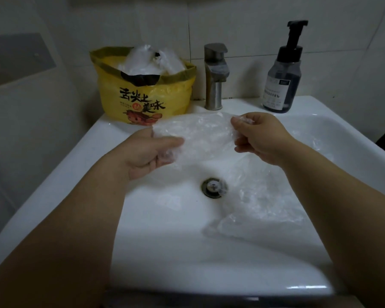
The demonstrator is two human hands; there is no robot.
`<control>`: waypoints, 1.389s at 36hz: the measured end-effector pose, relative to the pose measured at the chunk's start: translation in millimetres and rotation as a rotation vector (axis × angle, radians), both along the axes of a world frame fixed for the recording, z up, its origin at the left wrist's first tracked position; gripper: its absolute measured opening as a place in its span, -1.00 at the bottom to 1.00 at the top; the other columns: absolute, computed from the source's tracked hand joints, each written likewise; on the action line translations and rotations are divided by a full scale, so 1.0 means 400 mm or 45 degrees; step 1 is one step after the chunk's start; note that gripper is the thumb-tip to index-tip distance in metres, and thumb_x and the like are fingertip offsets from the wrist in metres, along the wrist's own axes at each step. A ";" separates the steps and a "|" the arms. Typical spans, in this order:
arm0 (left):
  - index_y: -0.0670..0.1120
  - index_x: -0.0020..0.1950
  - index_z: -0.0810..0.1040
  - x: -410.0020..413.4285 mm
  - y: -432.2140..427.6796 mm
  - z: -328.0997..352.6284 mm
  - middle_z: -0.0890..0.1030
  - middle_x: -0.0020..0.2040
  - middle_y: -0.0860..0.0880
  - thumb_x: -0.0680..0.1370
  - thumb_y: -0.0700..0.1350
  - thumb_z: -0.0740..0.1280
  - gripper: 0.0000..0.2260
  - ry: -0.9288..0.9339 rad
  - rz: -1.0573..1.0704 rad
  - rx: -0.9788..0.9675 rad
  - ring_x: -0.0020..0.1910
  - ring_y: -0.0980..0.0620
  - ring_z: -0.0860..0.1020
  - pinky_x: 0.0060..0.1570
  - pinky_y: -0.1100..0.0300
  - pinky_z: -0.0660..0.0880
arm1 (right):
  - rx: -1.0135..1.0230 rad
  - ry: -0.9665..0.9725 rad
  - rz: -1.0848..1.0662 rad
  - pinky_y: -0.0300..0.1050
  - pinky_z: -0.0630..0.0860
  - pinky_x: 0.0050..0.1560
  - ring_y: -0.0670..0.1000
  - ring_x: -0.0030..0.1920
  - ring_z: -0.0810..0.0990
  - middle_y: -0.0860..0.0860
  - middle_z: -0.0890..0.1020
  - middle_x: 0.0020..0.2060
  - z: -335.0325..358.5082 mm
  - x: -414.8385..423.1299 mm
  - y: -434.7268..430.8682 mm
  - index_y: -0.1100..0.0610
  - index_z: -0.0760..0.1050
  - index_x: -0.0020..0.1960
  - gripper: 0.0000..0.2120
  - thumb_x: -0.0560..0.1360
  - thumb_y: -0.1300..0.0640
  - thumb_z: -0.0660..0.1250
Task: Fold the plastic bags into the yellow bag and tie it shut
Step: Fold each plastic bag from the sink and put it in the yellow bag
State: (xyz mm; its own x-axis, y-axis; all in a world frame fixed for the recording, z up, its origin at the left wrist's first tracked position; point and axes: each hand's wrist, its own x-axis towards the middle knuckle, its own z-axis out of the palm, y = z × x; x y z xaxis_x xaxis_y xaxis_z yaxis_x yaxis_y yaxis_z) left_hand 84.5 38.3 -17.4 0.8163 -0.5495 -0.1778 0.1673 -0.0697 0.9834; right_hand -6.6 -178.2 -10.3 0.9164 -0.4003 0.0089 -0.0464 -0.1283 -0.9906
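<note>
A clear plastic bag [200, 134] is stretched flat between my two hands above the white sink. My left hand [149, 152] pinches its left edge, thumb on top. My right hand [260, 136] pinches the right edge with curled fingers. The yellow bag [142, 103] stands open on the sink's back left corner, with black and red print on its front and several clear bags [151, 61] sticking out of its top. More crumpled clear plastic bags [260, 210] lie in the right half of the basin.
The white sink [165, 241] has a metal drain [213, 187] at its middle. A steel tap [215, 76] stands behind the basin, right of the yellow bag. A dark pump bottle [283, 78] stands at the back right. Tiled wall rises behind.
</note>
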 end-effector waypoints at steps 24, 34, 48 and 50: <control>-0.13 -0.03 0.63 -0.077 -0.117 -0.042 0.68 -0.10 -0.04 0.30 0.01 0.41 -0.68 0.150 0.028 -0.353 -0.12 0.06 0.66 -0.18 0.25 0.58 | 0.122 0.064 0.380 -0.23 0.55 -0.36 0.03 -0.37 0.55 0.15 0.57 -0.34 -0.034 0.000 0.136 0.34 0.54 -0.13 -0.85 0.50 0.24 0.38; -0.09 0.02 0.57 -0.014 -0.020 0.022 0.71 -0.05 -0.04 0.49 -0.23 0.44 -0.85 0.221 0.616 -0.745 -0.08 0.06 0.69 0.01 0.14 0.62 | 0.230 0.421 0.614 -0.22 0.61 -0.31 -0.09 -0.47 0.53 0.06 0.61 -0.40 -0.015 -0.022 0.100 0.25 0.53 -0.18 -0.88 0.51 0.23 0.35; -0.18 -0.06 0.57 -0.032 -0.032 0.027 0.70 -0.25 -0.03 0.58 -0.24 0.31 -0.94 0.288 0.393 -0.552 -0.30 0.14 0.66 -0.28 0.35 0.58 | 0.420 0.266 0.711 -0.14 0.57 -0.33 0.02 -0.35 0.52 0.10 0.61 -0.28 0.024 -0.033 0.103 0.18 0.45 0.10 -0.64 0.43 -0.05 0.31; -0.16 -0.09 0.58 -0.024 -0.025 0.027 0.70 -0.26 -0.03 0.55 -0.24 0.35 -0.96 0.329 0.400 -0.544 -0.31 0.15 0.66 -0.25 0.36 0.59 | 0.564 0.149 0.638 -0.05 0.58 -0.28 0.10 -0.31 0.53 0.14 0.60 -0.18 0.033 -0.030 0.096 0.07 0.31 0.32 -0.66 0.57 0.04 0.19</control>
